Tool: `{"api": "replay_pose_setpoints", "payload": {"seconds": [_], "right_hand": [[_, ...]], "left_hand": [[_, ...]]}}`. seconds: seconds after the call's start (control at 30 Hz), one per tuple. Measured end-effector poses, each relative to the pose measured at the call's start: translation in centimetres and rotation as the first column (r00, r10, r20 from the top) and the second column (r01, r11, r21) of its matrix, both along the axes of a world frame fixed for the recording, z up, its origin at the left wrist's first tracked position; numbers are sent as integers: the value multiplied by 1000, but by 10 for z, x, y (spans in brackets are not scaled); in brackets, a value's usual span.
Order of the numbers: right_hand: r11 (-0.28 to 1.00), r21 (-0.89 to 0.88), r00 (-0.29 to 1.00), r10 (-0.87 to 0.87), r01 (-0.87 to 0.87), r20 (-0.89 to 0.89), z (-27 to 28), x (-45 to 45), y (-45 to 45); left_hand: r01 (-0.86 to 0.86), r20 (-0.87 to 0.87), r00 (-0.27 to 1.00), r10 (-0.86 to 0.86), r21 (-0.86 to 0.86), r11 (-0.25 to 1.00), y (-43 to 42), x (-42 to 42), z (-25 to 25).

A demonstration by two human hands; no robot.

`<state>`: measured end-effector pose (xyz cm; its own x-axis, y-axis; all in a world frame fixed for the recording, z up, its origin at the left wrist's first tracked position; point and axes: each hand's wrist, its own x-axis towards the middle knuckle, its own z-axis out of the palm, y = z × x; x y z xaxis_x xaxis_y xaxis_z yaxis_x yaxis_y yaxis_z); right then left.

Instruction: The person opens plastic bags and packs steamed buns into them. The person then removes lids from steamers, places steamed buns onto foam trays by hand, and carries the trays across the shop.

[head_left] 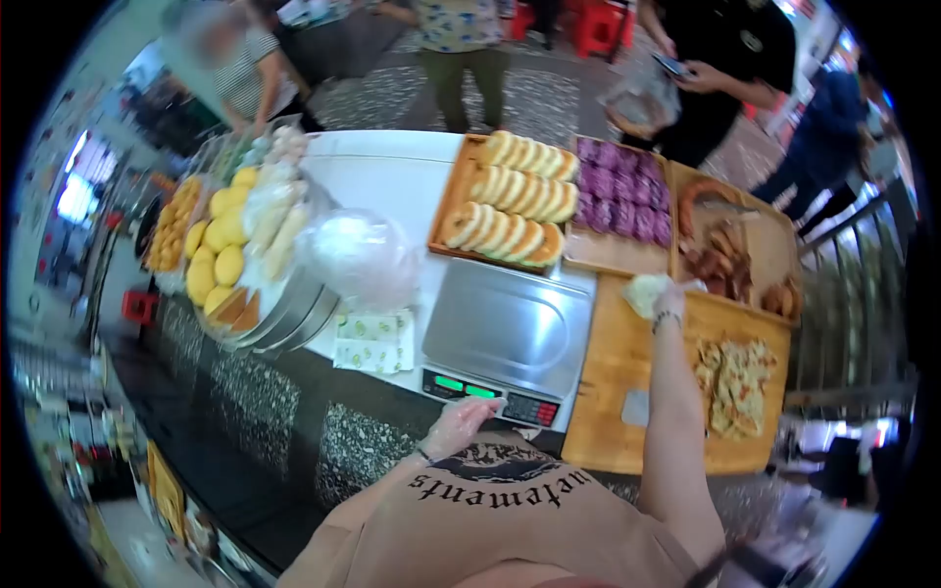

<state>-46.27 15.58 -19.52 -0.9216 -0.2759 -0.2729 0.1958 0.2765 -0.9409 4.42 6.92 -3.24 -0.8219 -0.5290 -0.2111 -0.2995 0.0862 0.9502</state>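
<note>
My left hand (465, 423), in a clear plastic glove, is at the front edge of a digital scale (510, 318). Its fingers stretch toward the keypad, beside two lit green displays. Nothing shows on the steel pan. My right hand (669, 299), gloved too and with a dark bracelet at the wrist, grips a crumpled pale green-white bundle (643, 293) over the far part of a wooden board (613, 392). What the bundle is made of is too blurred to tell. Chopped flatbread pieces (737, 387) and a flat metal blade (635, 407) lie on the board nearer me.
Beyond the scale stand trays of sliced white buns (515, 191), purple rolls (623, 191) and brown cooked meat (720, 260). Leftward are printed paper bags (374, 341), a clear plastic bag (363, 257), yellow buns (218, 245) and round steamers (294, 318). Several people stand across the counter.
</note>
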Motion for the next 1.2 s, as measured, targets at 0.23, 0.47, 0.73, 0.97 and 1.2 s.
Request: {"api": "replay_pose_setpoints", "payload": {"seconds": [0.23, 0.47, 0.73, 0.97, 1.2], "right_hand": [[968, 203, 850, 231, -150, -474, 10, -16, 2], [987, 86, 655, 156, -138, -740, 141, 71, 29], [950, -176, 730, 72, -257, -679, 235, 266, 30], [628, -286, 690, 649, -724, -320, 199, 440, -30], [785, 0, 784, 618, -619, -64, 197, 551, -84]], "left_hand": [[-17, 47, 999, 14, 61, 998, 2, -3, 21], [-32, 24, 999, 30, 95, 995, 15, 4, 15], [-89, 25, 996, 87, 105, 991, 4, 32, 15], [36, -83, 996, -34, 22, 999, -66, 91, -4], [79, 95, 991, -98, 190, 979, -185, 195, -27]]}}
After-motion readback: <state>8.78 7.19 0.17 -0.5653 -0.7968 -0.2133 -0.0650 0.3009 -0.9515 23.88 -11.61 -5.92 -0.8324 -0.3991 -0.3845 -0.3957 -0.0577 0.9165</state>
